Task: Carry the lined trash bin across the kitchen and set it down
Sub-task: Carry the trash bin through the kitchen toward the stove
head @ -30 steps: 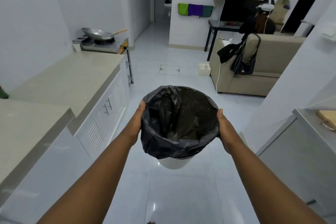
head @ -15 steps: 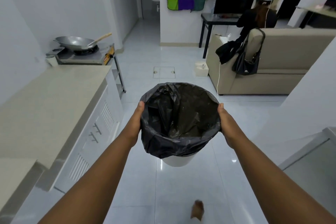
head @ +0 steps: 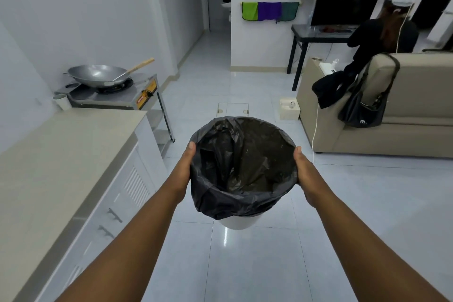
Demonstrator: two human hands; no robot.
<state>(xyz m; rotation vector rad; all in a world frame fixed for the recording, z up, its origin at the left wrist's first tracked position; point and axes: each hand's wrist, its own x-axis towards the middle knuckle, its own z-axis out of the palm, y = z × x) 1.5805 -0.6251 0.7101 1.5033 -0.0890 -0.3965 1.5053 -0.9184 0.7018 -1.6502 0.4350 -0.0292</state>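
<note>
A white trash bin (head: 236, 223) lined with a black plastic bag (head: 242, 169) hangs in the air in front of me, above the tiled floor. My left hand (head: 184, 169) presses against its left side and my right hand (head: 305, 174) against its right side, both gripping just below the rim over the bag. The bin is upright and looks empty inside. Most of its white body is hidden under the folded-over bag.
A beige counter with white cabinets (head: 73, 154) runs along my left, ending at a gas stove with a wok (head: 98, 76). A beige sofa (head: 392, 110) with a black handbag stands on the right, a person seated beyond it. A small white box (head: 289, 108) sits on the floor.
I have walked forward with the bin held the same way. The counter end, stove and sofa are closer, and the right-hand counter has passed out of view.
</note>
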